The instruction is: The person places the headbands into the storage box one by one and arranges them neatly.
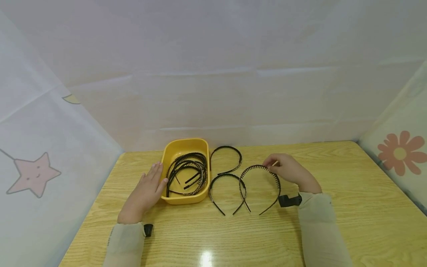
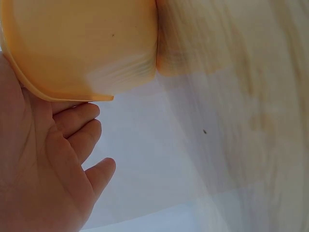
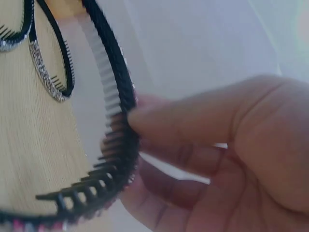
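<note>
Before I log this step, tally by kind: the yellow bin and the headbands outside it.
Yellow plastic bin: 1
Toothed headbands outside it, including the one in the right hand: 3
Total: 4

I find no text, label, brand, number or sign that can be read in any of the three views. On my left sleeve (image 1: pixel 126 241), behind my left hand (image 1: pixel 144 192), I note a faint dark marking (image 1: pixel 110 236), too small to make out.
</note>
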`<state>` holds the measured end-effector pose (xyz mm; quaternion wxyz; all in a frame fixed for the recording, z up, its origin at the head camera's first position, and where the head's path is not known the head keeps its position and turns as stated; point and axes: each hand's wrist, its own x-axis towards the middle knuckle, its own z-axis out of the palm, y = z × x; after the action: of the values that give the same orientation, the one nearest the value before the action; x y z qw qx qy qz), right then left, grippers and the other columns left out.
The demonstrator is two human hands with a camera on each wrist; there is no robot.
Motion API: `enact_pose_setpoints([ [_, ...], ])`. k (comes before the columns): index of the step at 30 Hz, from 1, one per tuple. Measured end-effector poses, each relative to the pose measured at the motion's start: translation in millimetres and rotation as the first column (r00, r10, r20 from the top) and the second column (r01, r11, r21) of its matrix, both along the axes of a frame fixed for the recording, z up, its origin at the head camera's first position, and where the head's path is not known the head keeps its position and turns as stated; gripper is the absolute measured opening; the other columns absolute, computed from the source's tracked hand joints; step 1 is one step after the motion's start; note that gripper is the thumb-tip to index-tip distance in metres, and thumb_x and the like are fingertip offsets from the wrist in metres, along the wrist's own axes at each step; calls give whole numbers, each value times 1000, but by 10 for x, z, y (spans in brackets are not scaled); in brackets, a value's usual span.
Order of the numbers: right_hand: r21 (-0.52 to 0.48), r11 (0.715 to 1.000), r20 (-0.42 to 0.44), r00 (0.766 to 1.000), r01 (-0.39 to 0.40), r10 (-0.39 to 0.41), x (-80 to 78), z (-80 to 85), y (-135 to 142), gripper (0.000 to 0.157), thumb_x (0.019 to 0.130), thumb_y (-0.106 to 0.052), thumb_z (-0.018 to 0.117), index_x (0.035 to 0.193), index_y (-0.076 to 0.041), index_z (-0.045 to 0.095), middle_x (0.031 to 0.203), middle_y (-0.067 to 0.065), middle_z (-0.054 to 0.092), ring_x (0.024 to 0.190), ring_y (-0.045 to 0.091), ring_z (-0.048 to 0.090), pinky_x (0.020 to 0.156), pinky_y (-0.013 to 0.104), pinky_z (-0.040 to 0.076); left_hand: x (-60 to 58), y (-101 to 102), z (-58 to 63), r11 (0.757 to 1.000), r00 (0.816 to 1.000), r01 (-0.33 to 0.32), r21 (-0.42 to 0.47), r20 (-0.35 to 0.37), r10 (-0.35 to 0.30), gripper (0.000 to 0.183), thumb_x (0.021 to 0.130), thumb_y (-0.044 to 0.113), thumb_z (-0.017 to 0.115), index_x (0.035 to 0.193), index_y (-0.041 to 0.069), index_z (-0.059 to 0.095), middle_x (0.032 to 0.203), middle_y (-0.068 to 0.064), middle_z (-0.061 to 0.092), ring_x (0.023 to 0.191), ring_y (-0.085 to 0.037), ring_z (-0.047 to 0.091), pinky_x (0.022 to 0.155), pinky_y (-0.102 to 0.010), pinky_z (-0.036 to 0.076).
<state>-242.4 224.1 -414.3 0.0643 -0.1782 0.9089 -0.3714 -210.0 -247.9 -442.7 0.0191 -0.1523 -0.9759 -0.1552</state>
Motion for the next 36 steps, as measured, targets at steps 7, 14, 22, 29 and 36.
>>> enact_pose_setpoints([
  [7, -36, 995, -4, 995, 96, -96, -12, -4, -57, 20, 101, -5, 60, 117, -2, 71, 112, 14, 67, 101, 30, 64, 83, 45, 56, 3, -6, 1, 1000, 1000, -2, 3, 20, 2, 66, 112, 34, 36, 159, -6, 16, 166, -25, 13, 153, -43, 11, 119, -66, 11],
  [14, -137, 974, 78, 982, 181, -172, -19, -16, -124, 25, 102, -8, 60, 126, -2, 68, 120, 18, 65, 105, 34, 66, 85, 47, 59, -13, -6, -10, 1000, 1000, 0, 8, 23, 0, 65, 112, 34, 35, 160, -6, 15, 166, -25, 12, 153, -43, 11, 120, -66, 10],
  [22, -263, 914, 170, 948, 308, -270, -30, -7, -189, 28, 102, -7, 59, 129, 2, 65, 122, 20, 63, 105, 32, 67, 90, 42, 59, -11, -14, -20, 1000, 1000, 1, 4, 18, -1, 65, 112, 34, 36, 159, -7, 15, 166, -25, 12, 153, -43, 11, 119, -66, 11],
  [29, -395, 833, 236, 919, 388, -317, -31, 9, -241, 31, 100, -5, 61, 129, 8, 63, 118, 20, 62, 92, 19, 69, 84, 28, 60, -14, -19, -23, 1000, 1000, 0, 12, 22, 0, 66, 112, 34, 36, 159, -6, 15, 166, -24, 11, 153, -43, 11, 120, -66, 9],
  [36, -558, 717, 302, 907, 418, -293, -31, -24, -354, 36, 98, 0, 62, 133, 11, 59, 111, 14, 62, 85, 11, 69, 84, 30, 60, -18, -16, -26, 1000, 1000, 1, 4, 16, -1, 66, 112, 34, 36, 159, -6, 15, 166, -25, 12, 153, -43, 11, 119, -67, 12],
])
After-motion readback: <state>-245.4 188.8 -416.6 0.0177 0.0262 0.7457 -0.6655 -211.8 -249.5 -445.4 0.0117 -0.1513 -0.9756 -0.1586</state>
